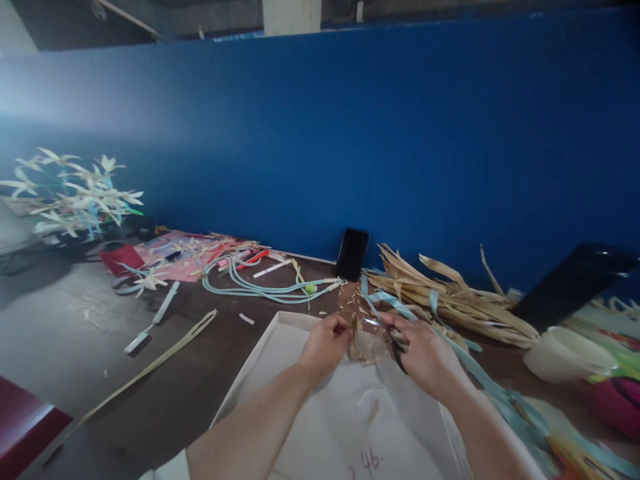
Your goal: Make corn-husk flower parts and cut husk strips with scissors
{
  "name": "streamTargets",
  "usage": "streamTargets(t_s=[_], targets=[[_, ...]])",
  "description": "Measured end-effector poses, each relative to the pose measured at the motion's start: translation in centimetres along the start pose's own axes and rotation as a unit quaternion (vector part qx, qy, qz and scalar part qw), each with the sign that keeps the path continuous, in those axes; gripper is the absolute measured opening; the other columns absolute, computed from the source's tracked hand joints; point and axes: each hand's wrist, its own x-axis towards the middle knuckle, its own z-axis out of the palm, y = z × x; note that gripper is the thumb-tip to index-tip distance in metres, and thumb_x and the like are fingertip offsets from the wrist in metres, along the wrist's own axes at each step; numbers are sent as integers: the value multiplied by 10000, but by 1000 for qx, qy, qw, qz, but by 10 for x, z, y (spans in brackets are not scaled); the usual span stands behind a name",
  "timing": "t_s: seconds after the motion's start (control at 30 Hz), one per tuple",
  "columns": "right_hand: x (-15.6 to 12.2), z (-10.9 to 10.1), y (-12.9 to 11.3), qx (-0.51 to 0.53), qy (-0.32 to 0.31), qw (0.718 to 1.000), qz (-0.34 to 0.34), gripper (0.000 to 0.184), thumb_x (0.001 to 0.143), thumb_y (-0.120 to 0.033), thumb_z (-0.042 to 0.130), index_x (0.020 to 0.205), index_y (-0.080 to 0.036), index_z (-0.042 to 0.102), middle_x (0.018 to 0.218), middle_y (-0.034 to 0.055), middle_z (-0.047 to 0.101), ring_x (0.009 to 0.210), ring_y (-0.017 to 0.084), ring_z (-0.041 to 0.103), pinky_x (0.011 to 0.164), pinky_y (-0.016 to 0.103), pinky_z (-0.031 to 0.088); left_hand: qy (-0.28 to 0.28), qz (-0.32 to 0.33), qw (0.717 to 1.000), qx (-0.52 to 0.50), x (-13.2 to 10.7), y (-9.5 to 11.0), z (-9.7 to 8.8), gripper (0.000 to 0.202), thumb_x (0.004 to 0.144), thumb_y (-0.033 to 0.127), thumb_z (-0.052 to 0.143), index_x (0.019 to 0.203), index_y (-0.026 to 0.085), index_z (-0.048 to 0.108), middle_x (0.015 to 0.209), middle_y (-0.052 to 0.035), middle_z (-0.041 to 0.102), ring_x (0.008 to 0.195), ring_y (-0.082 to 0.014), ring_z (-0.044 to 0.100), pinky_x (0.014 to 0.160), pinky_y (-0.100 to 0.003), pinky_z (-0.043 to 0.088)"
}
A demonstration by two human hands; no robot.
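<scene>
My right hand (pixel 426 355) is wrapped round a pair of scissors (pixel 399 352) with dark handles, and the metal blades point left toward my other hand. My left hand (pixel 326 345) is closed in a pinch at the edge of a small piece of dried corn husk (pixel 357 339); the fingertips are partly hidden. Brown husk scraps (pixel 371 351) lie just below the blades, on the far part of a shallow white box lid (pixel 280 353) with red handwriting near its front. Both forearms reach over this lid.
Behind the lid, a black phone (pixel 353 255) leans on the blue partition (pixel 400 133). Dried corn husks (pixel 465 310) and pale blue ribbon lie to the right, near a white cup (pixel 567 355). Leftward are light blue cords (pixel 255 290), a utility knife (pixel 153 327) and husk flowers (pixel 85 190).
</scene>
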Motion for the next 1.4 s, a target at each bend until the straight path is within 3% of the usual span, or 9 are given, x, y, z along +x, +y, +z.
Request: streamTargets(t_s=[0.17, 0.33, 0.53, 0.83, 1.0, 1.2, 1.3, 1.4], targets=[[4, 10, 3, -19, 10, 1000, 8, 398, 776, -225, 521, 1149, -305, 631, 1024, 38, 684, 936, 236, 612, 724, 295, 423, -5, 12, 999, 47, -1, 2, -3, 124, 768, 272, 529, 764, 160, 580, 613, 9, 578, 586, -108, 510, 557, -212, 366], [6, 6, 13, 12, 18, 999, 24, 422, 759, -276, 553, 1176, -301, 609, 962, 31, 693, 869, 225, 623, 683, 278, 427, -1, -5, 999, 49, -1, 2, -3, 155, 770, 311, 538, 756, 162, 579, 607, 11, 578, 574, -103, 502, 534, -205, 347], [8, -6, 19, -25, 146, 978, 148, 406, 771, -345, 535, 1168, -292, 602, 905, 51, 687, 798, 234, 605, 598, 277, 394, -8, -12, 999, 42, -2, 0, -3, 166, 771, 318, 533, 793, 164, 589, 656, 3, 602, 582, -105, 520, 515, -199, 336], [10, -5, 30, -1, 84, 976, 199, 514, 732, -476, 567, 1223, -325, 559, 898, 54, 690, 817, 259, 619, 595, 296, 399, -21, 5, 999, 45, -3, 3, -3, 172, 773, 322, 529, 772, 161, 588, 639, -1, 601, 574, -104, 504, 530, -202, 337], [13, -12, 28, 10, 128, 967, 220, 514, 738, -485, 552, 1213, -287, 557, 988, 73, 688, 871, 284, 626, 601, 311, 399, -22, 3, 998, 54, -5, 4, -3, 168, 773, 319, 529, 783, 165, 594, 647, -1, 607, 585, -107, 513, 542, -204, 348], [22, -18, 34, -17, 138, 943, 302, 589, 704, -553, 564, 1209, -251, 558, 1028, 148, 660, 871, 359, 617, 598, 372, 410, -29, 20, 998, 60, -5, 6, -4, 164, 773, 319, 532, 774, 170, 598, 677, -6, 620, 624, -116, 534, 554, -208, 356], [24, -13, 39, 43, 167, 948, 267, 620, 673, -538, 616, 1202, -220, 558, 995, 128, 664, 868, 336, 613, 653, 384, 430, -28, 19, 998, 57, -5, 5, -4, 166, 774, 319, 533, 778, 168, 600, 676, -9, 619, 626, -117, 536, 550, -209, 356], [24, -7, 40, 176, 182, 947, 197, 653, 631, -492, 690, 1192, -188, 554, 929, 82, 667, 797, 260, 621, 684, 350, 457, -30, 16, 998, 57, -4, 5, -3, 163, 774, 315, 531, 771, 168, 601, 654, -4, 610, 612, -114, 530, 541, -206, 352]])
